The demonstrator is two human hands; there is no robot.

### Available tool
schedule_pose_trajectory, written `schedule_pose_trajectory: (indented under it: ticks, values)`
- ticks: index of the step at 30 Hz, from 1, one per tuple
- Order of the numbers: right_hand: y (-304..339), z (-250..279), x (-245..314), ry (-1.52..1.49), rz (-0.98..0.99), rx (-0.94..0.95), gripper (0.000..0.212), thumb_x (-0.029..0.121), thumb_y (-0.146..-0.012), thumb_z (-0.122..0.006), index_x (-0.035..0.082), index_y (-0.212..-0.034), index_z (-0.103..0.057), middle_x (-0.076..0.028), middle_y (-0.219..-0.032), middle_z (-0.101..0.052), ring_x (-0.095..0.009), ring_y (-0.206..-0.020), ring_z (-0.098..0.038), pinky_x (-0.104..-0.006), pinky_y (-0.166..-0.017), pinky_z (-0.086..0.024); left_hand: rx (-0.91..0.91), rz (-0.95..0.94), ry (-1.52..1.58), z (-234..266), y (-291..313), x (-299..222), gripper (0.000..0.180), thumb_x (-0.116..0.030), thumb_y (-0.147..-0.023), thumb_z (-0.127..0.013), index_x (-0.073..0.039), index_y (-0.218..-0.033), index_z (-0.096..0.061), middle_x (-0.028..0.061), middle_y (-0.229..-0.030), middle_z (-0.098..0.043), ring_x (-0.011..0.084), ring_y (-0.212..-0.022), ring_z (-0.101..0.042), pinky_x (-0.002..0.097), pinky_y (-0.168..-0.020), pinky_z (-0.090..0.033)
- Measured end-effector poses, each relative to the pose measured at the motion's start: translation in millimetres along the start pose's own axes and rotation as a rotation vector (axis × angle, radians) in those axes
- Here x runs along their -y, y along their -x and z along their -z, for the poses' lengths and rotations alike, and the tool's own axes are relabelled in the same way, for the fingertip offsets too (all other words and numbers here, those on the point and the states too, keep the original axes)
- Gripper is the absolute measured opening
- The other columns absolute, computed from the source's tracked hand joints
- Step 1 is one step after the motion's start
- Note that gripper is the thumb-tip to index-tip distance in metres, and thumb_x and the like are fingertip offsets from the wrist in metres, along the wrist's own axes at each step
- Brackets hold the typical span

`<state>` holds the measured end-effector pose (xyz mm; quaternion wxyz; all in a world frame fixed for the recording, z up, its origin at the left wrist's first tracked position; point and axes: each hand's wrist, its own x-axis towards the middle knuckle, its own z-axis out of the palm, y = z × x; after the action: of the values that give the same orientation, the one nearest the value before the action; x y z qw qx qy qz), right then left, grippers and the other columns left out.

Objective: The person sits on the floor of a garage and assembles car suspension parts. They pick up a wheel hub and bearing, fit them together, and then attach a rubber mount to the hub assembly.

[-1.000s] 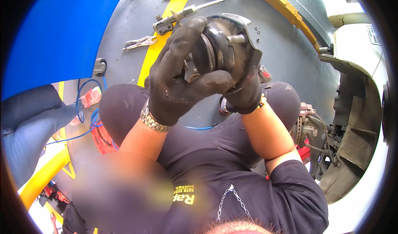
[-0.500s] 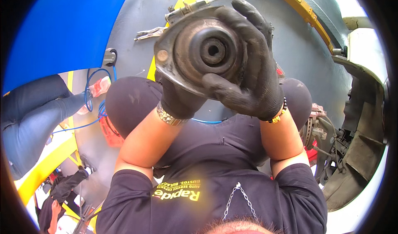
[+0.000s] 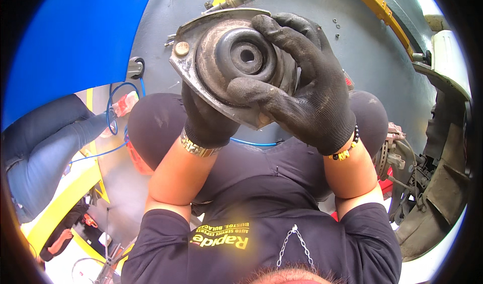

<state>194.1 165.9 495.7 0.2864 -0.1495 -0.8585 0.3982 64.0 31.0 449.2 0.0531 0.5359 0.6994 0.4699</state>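
A worn strut mount point(image 3: 206, 65) is held up in front of me, its round rubber centre with a hole facing the camera and its metal flange tilted. My right hand point(image 3: 307, 87), in a dark work glove, grips its right side, with thumb and fingers spread across the rubber centre. From below and behind, my left hand point(image 3: 206, 113), gloved as well, supports the flange; its fingers are hidden by the mount. Beyond the mount, a shock absorber point(image 3: 236, 2) with a thin rod lies on the grey floor.
Several small nuts or washers point(image 3: 337, 26) lie on the floor at the far right. A brake disc point(image 3: 383, 158) and wheel-arch parts are at my right. A blue panel point(image 3: 75, 37), a blue hose point(image 3: 110, 102) and another person's jeans-clad legs point(image 3: 45, 143) are at left.
The mount has shifted left and turned slightly, showing more of its flange. My right hand has shifted with it, its thumb farther across the centre. The locking pliers beyond are now mostly hidden.
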Motion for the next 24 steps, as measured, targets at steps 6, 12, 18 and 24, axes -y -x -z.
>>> schedule_pose_trajectory:
  ticks: [6, 12, 18, 24]
  values:
    - [0.4, 4.7, 3.6, 0.060, -0.017, 0.030, 0.070, 0.029, -0.072, -0.092, 0.001, -0.131, -0.066, -0.019, -0.129, -0.061, -0.033, -0.123, -0.060, -0.0418, -0.105, -0.048, 0.035, 0.032, 0.067, -0.8, -2.6, -0.5, 0.070, -0.045, -0.081, -0.084, -0.005, -0.133, -0.060, 0.0125, -0.127, -0.068, 0.0272, -0.117, -0.068, 0.0432, -0.105, -0.052]
    - [-4.9, 29.5, -37.8, -0.274, -0.119, 0.350, 0.070, 0.020, -0.083, -0.083, 0.000, -0.144, -0.056, -0.018, -0.136, -0.063, -0.030, -0.135, -0.054, -0.0434, -0.110, -0.045, -0.026, 0.082, 0.140, -9.9, -11.4, 6.3, 0.075, -0.052, -0.077, -0.085, -0.008, -0.133, -0.062, 0.0104, -0.126, -0.069, 0.0266, -0.118, -0.067, 0.0436, -0.106, -0.050]
    - [-17.3, 19.1, -38.2, -0.119, 0.277, 0.222, 0.070, 0.023, -0.089, -0.081, 0.001, -0.148, -0.051, -0.022, -0.143, -0.058, -0.034, -0.133, -0.052, -0.0468, -0.115, -0.042, -0.012, 0.060, 0.254, -9.3, -16.9, 8.1, 0.074, -0.050, -0.078, -0.085, -0.008, -0.135, -0.060, 0.0101, -0.129, -0.068, 0.0266, -0.120, -0.065, 0.0432, -0.107, -0.050]
    - [-9.8, 10.6, -16.0, -0.207, 0.312, 0.042, 0.055, 0.019, -0.079, -0.088, 0.003, -0.127, -0.066, -0.013, -0.130, -0.069, -0.032, -0.122, -0.063, -0.0410, -0.100, -0.051, -0.032, -0.063, 0.393, -16.5, -18.3, 16.8, 0.074, -0.048, -0.080, -0.084, -0.008, -0.137, -0.059, 0.0097, -0.131, -0.066, 0.0267, -0.123, -0.064, 0.0428, -0.107, -0.051]
